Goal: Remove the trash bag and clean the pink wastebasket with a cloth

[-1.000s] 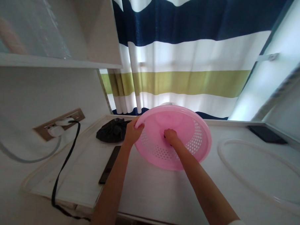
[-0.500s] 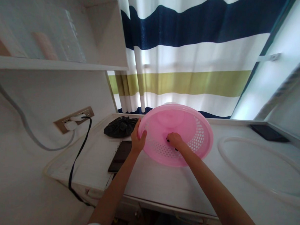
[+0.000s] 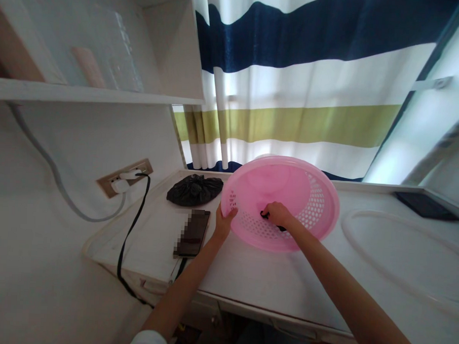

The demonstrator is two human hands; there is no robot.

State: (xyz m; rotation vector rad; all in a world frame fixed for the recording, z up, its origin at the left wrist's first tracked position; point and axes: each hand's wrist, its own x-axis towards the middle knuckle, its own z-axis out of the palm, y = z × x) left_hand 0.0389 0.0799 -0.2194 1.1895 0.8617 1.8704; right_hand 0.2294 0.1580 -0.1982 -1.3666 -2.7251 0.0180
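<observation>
We see one pink plastic basket (image 3: 286, 167), round, smooth-rimmed, perforated sides, tilted on the white worktop (image 3: 248, 274); left hand (image 3: 225, 222) grip clamped on its rim; right hand (image 3: 279, 214) inside, grip closed on one small black object (image 3: 264, 214), type unclear; one crinkled black plastic bag (image 3: 195, 190) and one flat dark phone (image 3: 192, 234) lie left of the basket.

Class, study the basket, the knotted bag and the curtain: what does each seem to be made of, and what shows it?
Basket: glossy pink plastic, probably; smooth sheen, evenly moulded holes.
Bag: thin black plastic film, by its crinkles and small highlights.
Curtain: matt woven cloth, likely; soft folds, light glowing through. Fibre unclear.
</observation>
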